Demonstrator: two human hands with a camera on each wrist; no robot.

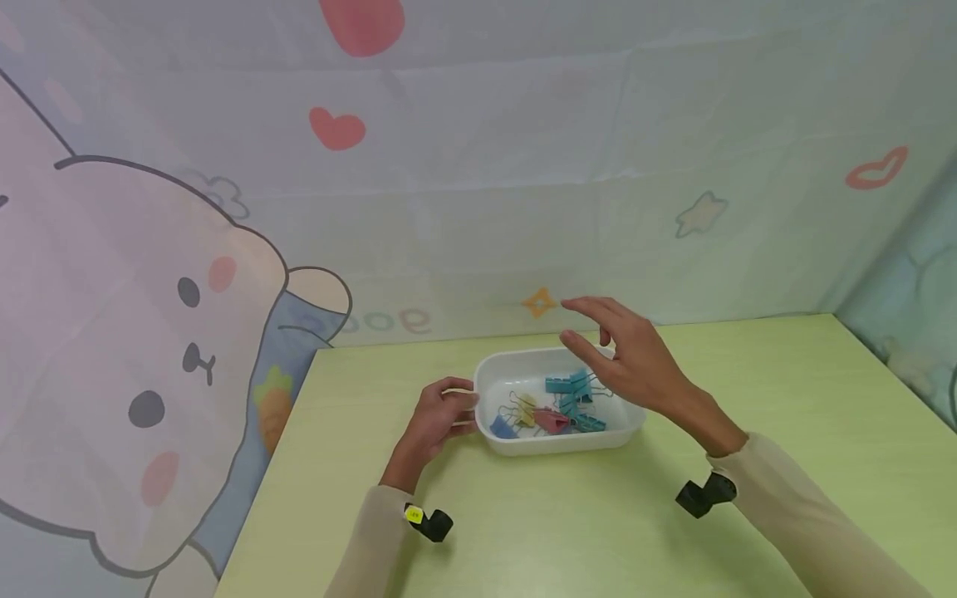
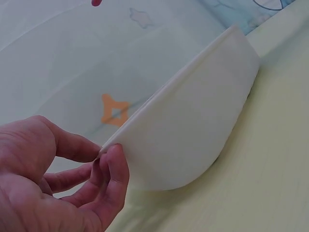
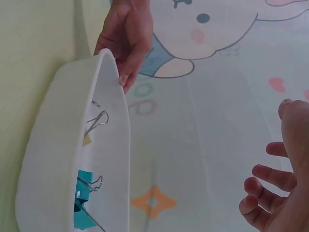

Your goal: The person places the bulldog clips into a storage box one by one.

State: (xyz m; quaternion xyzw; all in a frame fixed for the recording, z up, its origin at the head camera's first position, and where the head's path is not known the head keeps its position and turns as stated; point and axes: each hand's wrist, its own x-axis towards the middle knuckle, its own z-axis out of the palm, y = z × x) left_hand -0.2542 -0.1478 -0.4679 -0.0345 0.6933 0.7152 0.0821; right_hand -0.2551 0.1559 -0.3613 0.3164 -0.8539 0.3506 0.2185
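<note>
A white plastic basket (image 1: 561,445) with rounded corners holds several binder clips. Teal clips (image 1: 574,390) lie in its right half; a pink clip (image 1: 552,422), a yellow clip (image 1: 527,410) and a blue clip (image 1: 503,428) lie toward the left. My left hand (image 1: 435,420) grips the basket's left end, and the left wrist view shows thumb and fingers pinching the rim (image 2: 164,94). Over the basket's right end hovers my right hand (image 1: 641,365), holding nothing. Its fingers (image 3: 274,178) are spread and loosely bent, apart from the basket in the right wrist view.
The basket stands on a light yellow-green table (image 1: 523,523). Behind the table's back edge hangs a pale printed cloth (image 1: 486,208) with hearts, stars and a large cartoon animal. Another patterned cloth (image 1: 912,291) hangs at the right. Each wrist bears a small black camera (image 1: 706,495).
</note>
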